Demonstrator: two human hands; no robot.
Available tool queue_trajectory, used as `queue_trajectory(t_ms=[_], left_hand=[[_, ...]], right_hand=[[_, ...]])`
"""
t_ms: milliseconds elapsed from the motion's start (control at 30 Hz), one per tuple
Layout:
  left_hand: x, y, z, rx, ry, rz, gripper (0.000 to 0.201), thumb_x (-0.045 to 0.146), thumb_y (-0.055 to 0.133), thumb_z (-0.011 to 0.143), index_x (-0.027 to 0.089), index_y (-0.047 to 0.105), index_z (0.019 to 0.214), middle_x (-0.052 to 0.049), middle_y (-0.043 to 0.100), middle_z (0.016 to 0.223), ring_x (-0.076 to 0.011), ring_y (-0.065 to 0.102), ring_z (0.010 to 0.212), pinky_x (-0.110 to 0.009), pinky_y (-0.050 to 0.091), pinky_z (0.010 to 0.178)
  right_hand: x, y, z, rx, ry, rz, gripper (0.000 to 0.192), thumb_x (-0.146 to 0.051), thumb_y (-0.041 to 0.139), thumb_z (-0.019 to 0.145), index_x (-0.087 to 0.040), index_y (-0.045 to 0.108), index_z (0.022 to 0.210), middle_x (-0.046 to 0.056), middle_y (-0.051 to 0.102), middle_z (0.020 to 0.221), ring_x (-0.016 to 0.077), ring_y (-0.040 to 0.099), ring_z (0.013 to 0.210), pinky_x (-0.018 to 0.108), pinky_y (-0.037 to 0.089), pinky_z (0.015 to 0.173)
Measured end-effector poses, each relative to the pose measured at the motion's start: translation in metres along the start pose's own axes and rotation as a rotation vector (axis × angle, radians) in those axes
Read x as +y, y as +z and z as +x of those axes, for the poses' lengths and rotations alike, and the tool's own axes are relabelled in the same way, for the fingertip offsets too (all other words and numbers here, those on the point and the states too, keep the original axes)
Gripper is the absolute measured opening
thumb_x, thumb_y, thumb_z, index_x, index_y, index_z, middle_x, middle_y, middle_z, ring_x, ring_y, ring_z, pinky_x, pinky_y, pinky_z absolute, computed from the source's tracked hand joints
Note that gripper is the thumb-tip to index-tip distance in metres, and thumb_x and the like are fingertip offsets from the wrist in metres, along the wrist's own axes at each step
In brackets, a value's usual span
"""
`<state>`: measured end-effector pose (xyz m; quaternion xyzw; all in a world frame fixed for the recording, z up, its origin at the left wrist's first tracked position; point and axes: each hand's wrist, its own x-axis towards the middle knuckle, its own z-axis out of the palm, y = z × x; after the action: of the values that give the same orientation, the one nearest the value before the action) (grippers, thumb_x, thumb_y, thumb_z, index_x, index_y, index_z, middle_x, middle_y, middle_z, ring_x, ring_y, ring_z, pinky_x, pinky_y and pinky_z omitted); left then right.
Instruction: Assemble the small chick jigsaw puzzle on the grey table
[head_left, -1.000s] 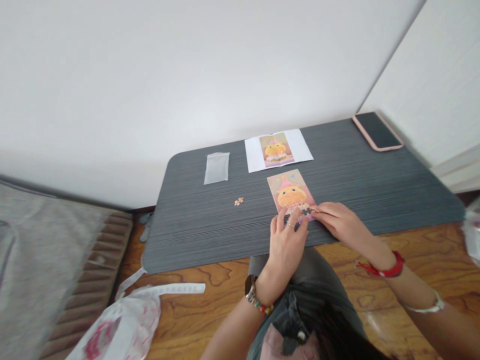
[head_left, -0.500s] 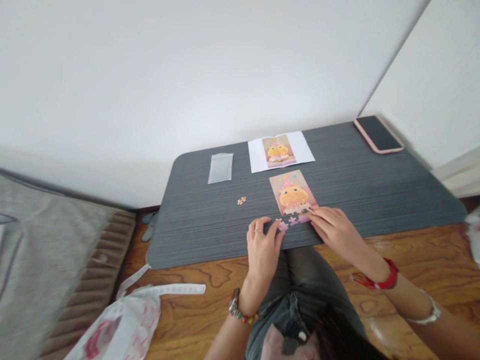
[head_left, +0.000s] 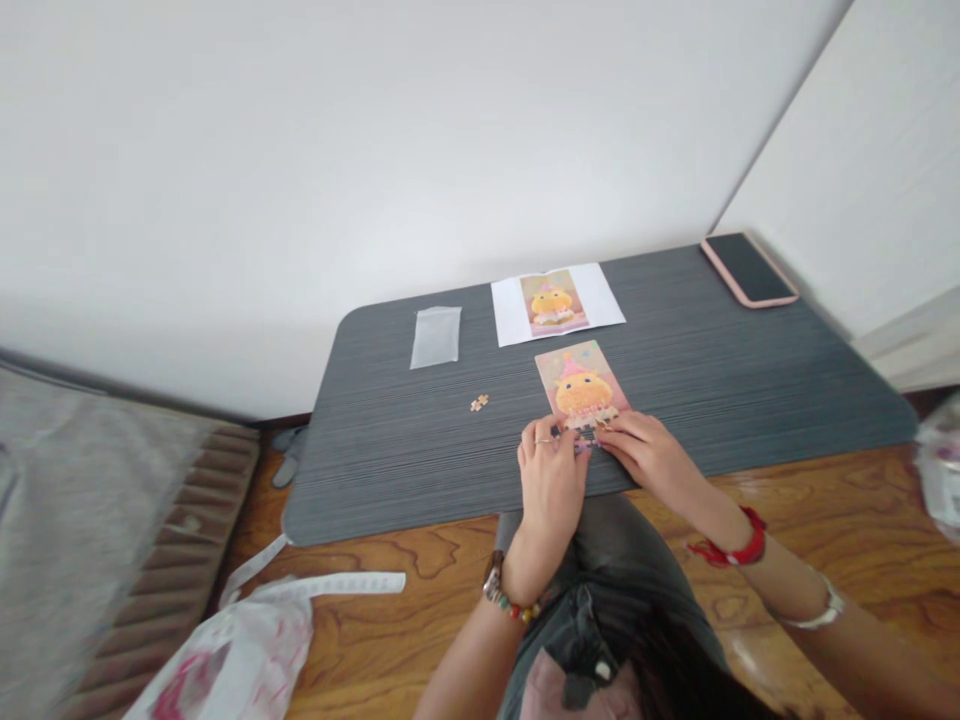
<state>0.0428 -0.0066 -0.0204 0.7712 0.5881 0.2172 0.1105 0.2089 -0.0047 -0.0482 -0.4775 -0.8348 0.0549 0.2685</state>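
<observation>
A small jigsaw puzzle (head_left: 582,385) of a yellow figure in a pink party hat lies near the table's front edge, mostly joined. Dark gaps show along its lower part. My left hand (head_left: 551,480) is closed at the lower left corner, fingertips on pinkish puzzle pieces that it partly hides. At the lower right, my right hand (head_left: 656,458) pinches a small puzzle piece (head_left: 603,426) against the bottom rows. Left of the puzzle lie a few loose puzzle pieces (head_left: 479,402). Behind it is a white sheet (head_left: 604,296) printed with the same picture.
The dark grey table (head_left: 390,440) stands against a white wall. A clear plastic pouch (head_left: 436,337) lies at its back left, and a phone (head_left: 750,268) in a pink case at its back right. A plastic bag (head_left: 255,650) sits on the wooden floor to the left.
My left hand has moved right, bringing the pinkish pieces closer to the puzzle's bottom rows. My right hand stays at the lower right corner. The view has shifted slightly.
</observation>
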Motion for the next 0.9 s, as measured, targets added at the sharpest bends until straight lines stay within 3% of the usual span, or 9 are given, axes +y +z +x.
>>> queue_trajectory(t_ms=[367, 900], left_hand=[[-0.0041, 0.0069, 0.0031, 0.052, 0.082, -0.067, 0.008, 0.021, 0.066, 0.075, 0.018, 0.060, 0.080, -0.008, 0.046, 0.113, -0.0260, 0.040, 0.113, -0.046, 0.042, 0.092], [-0.0001, 0.0088, 0.0049, 0.007, 0.023, -0.006, 0.009, 0.021, 0.066, 0.076, 0.018, 0.060, 0.081, -0.008, 0.047, 0.113, -0.0270, 0.040, 0.114, -0.046, 0.043, 0.091]], right_hand=[[0.0016, 0.0021, -0.0017, 0.036, -0.025, 0.020, 0.023, -0.023, 0.044, 0.090, -0.019, 0.067, 0.091, 0.009, 0.065, 0.093, 0.0206, 0.057, 0.088, 0.038, 0.045, 0.076], [-0.0005, 0.0007, -0.0052, 0.021, -0.099, -0.027, 0.022, -0.019, 0.047, 0.088, -0.019, 0.065, 0.101, 0.008, 0.066, 0.097, 0.0202, 0.056, 0.095, 0.036, 0.044, 0.077]])
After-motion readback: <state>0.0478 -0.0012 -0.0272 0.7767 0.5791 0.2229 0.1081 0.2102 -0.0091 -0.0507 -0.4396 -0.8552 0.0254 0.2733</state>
